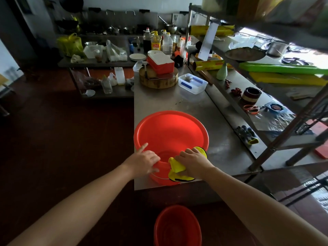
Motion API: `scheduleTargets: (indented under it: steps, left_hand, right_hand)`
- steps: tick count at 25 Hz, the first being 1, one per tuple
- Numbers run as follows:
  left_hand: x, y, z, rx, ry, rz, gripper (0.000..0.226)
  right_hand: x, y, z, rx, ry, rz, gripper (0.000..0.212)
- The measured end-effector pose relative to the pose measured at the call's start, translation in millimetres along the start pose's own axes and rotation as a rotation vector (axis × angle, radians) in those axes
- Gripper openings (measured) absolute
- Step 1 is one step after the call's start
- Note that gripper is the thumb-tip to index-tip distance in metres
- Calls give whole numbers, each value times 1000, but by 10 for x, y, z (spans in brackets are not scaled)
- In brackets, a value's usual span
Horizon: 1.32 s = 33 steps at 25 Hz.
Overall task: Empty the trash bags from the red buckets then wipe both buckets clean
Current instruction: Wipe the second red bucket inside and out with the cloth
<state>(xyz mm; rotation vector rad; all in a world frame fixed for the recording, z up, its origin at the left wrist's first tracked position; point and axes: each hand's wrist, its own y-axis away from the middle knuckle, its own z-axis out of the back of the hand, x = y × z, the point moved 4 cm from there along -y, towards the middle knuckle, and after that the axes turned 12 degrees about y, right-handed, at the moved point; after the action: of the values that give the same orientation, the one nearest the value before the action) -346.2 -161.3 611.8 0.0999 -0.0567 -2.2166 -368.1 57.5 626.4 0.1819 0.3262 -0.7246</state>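
A red bucket (170, 132) stands on the near end of the steel table (209, 121), its inside bare. My left hand (146, 159) grips the bucket's near rim, the index finger stretched along the edge. My right hand (192, 161) holds a yellow cloth (175, 167) with a black trim, pressed over the near rim and outer wall. A second red bucket (177, 226) stands on the dark floor below the table's front edge, between my forearms; no bag shows in it.
Further along the table lie a round wooden chopping block (158, 80) with a red box on it and a clear plastic container (192, 83). A steel shelf rack (266, 107) runs along the right. A cluttered counter with bottles (156, 40) stands at the back.
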Motion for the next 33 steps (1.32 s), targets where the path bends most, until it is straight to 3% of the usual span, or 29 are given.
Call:
scheduleTargets:
  steps: [4,9,13,17,22,24,28,33]
  left_hand:
    - [-356,-152,-48,-70,190,31,42]
    - [-72,-42,-4,-103,463,63,35]
    - [288,25,77,-54,345,111,32]
    - [-23,-173,-19,3,163,12,50]
    - [-554,-318,-226,-230,271,74,49]
    - [-580,-320,-214,-244,311,74,43]
    - [-333,-180,-86,-193,350,-7,34]
    - [51,-133,74,-60,140,88,46]
  right_hand:
    - [62,52,11,-106,13,21,75]
    - [-162,162,-77,-137,-33,38,69]
    - [-429,257,-107,-51,-1,75,72]
    - [-332,187,-99,105,24,36,75]
    - [-19,100,-79,76,17,-91,62]
    - [-17,149,-77,41,12,-101,61]
    - [-267,358,-131,-14,4,-81,54]
    - [-365,347,-177,71,-18,-121,56]
